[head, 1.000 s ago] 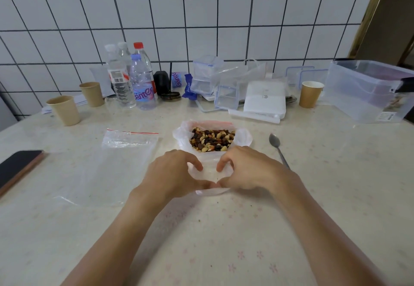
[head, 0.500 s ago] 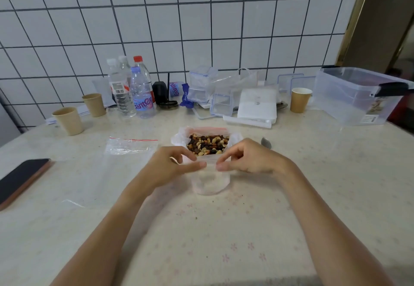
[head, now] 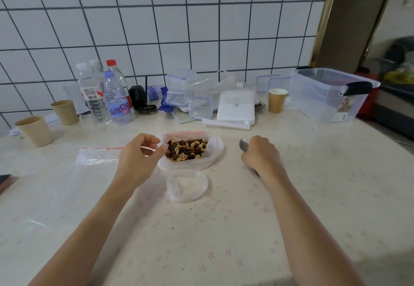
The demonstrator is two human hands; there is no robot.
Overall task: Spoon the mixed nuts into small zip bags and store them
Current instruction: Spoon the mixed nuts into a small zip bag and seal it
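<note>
An open plastic bag of mixed nuts [head: 187, 150] stands at the table's middle. In front of it lies a small clear zip bag [head: 187, 187], empty with its mouth spread. My left hand [head: 137, 158] is at the nut bag's left rim, thumb and fingers pinching the plastic there. My right hand [head: 261, 153] is to the right of the nut bag, closed over a metal spoon [head: 243, 145] that lies on the table. Only the spoon's bowl and the tip of its handle show.
A larger zip bag with a red strip [head: 98, 154] lies flat at left. Paper cups [head: 35, 131], water bottles [head: 116, 99], small clear boxes [head: 201, 106] and a white box [head: 236, 108] line the back. A big clear storage bin [head: 324, 97] stands at right, and a phone [head: 4, 181] lies at the left edge.
Both hands let go of the small zip bag, which now lies on the table. My left hand moved up to the nut bag's rim; my right hand went right onto the spoon.
</note>
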